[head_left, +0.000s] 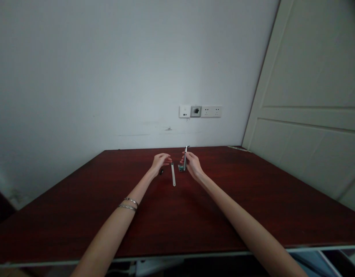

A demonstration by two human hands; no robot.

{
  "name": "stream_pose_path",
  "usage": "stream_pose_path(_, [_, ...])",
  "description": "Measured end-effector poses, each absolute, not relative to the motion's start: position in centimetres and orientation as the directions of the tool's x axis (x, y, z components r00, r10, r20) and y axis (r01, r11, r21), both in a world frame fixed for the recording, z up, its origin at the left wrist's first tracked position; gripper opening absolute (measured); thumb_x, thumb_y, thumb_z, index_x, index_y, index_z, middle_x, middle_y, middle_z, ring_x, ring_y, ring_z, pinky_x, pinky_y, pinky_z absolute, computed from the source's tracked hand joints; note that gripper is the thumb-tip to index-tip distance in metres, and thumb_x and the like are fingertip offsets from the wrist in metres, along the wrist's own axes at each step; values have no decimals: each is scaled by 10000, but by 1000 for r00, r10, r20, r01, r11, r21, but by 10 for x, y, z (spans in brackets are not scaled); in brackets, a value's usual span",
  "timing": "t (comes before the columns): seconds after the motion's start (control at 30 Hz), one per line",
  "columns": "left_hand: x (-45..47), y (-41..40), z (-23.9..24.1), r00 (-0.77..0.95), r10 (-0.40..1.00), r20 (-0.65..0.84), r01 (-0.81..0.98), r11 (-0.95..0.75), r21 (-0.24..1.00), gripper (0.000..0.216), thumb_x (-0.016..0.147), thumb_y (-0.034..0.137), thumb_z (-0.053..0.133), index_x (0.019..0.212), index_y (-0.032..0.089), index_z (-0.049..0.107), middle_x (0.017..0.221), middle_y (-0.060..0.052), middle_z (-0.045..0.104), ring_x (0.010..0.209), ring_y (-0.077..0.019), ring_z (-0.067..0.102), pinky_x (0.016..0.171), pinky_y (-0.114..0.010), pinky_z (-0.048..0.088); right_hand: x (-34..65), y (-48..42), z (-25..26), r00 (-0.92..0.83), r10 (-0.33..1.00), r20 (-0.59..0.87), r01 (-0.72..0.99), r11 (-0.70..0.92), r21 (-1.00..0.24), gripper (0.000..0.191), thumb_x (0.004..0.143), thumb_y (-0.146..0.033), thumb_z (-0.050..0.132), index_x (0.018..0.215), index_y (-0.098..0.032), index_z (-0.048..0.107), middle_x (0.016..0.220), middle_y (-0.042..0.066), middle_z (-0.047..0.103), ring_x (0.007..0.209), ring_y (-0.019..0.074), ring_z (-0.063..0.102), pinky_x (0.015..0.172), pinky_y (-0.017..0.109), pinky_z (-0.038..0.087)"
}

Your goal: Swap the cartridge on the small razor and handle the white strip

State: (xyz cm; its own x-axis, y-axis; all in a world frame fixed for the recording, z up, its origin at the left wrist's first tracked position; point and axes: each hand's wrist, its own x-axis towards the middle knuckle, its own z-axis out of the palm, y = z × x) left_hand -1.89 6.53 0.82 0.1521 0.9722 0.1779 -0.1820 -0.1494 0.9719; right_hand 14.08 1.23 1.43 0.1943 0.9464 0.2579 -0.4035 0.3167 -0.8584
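My right hand (192,164) is closed around a thin metal bracket (186,152) that it holds upright over a small green circuit board (181,168) on the dark red table (177,215). My left hand (160,160) hovers to the left of it with its fingers pinched together; what they hold, if anything, is too small to name. A pale flat strip (173,174) lies on the table between the two hands. A tiny dark object (161,172) rests just under my left hand. Two bangles (129,203) circle my left wrist.
A white wall stands behind the table with a row of sockets (199,111). A pale door (310,100) fills the right side. The table's front edge (177,256) runs close to me.
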Motion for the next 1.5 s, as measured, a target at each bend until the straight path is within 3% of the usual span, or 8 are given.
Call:
stream_pose_path(0.23, [2, 36, 8, 258, 899, 354, -159, -322, 933, 174, 632, 113, 668, 805, 120, 650, 754, -74, 681, 716, -171, 643, 696, -276, 493, 145, 17, 13, 324, 841, 433, -108, 487, -867, 276, 583, -386, 694, 733, -163, 634, 682, 9, 601, 649, 112, 533, 562, 203, 416])
stream_pose_path(0.57, [18, 21, 5, 300, 895, 329, -321, -231, 919, 275, 630, 191, 723, 892, 128, 666, 886, -89, 693, 887, -206, 630, 807, -296, 467, 124, 4, 12, 220, 904, 366, -175, 406, -897, 338, 532, -405, 727, 734, -156, 620, 639, -13, 572, 570, 93, 505, 488, 187, 393])
stream_pose_path(0.8, [4, 26, 19, 210, 943, 259, -251, -204, 946, 251, 656, 205, 697, 885, 104, 675, 775, -94, 693, 677, -189, 652, 637, -281, 500, 135, 20, 14, 266, 946, 184, -354, 273, -895, 268, 679, -382, 611, 873, -201, 571, 704, -19, 552, 558, 91, 528, 506, 225, 471])
stream_pose_path(0.9, [-2, 26, 28, 169, 949, 265, -277, -212, 937, 243, 648, 177, 701, 872, 90, 666, 752, -102, 684, 661, -187, 652, 629, -281, 502, 141, 28, 6, 233, 953, 192, -9, 199, -980, 154, 711, -284, 575, 829, -186, 575, 675, -3, 559, 512, 103, 515, 486, 244, 458])
stream_pose_path(1.0, [-6, 25, 34, 159, 949, 272, -286, -220, 933, 244, 653, 180, 700, 877, 90, 660, 729, -96, 676, 670, -189, 653, 645, -290, 502, 137, 25, -5, 93, 931, 353, 575, 240, -782, 93, 754, -224, 523, 800, -182, 593, 731, 51, 615, 648, 163, 587, 600, 280, 455])
stream_pose_path(1.1, [-7, 24, 36, 155, 952, 264, -268, -217, 939, 254, 656, 198, 702, 883, 93, 661, 723, -87, 672, 659, -182, 652, 652, -288, 500, 124, 16, -13, -54, 927, 372, 881, 220, -420, 171, 803, -252, 477, 919, -185, 583, 872, 113, 651, 821, 234, 616, 708, 333, 436])
stream_pose_path(1.27, [-6, 21, 36, 171, 951, 256, -247, -210, 946, 263, 645, 192, 703, 880, 84, 659, 739, -88, 673, 632, -162, 642, 626, -268, 497, 106, 10, -19, -100, 954, 281, 968, 158, -193, 365, 804, -371, 478, 1094, -151, 510, 993, 167, 636, 916, 278, 606, 738, 362, 435])
stream_pose_path(1.5, [-4, 20, 33, 202, 945, 255, -237, -206, 950, 280, 636, 183, 704, 886, 69, 649, 732, -85, 674, 620, -148, 635, 612, -265, 505, 102, 17, -19, -64, 972, 227, 974, 111, -199, 373, 757, -282, 493, 1096, -130, 513, 980, 165, 647, 900, 290, 621, 728, 377, 457])
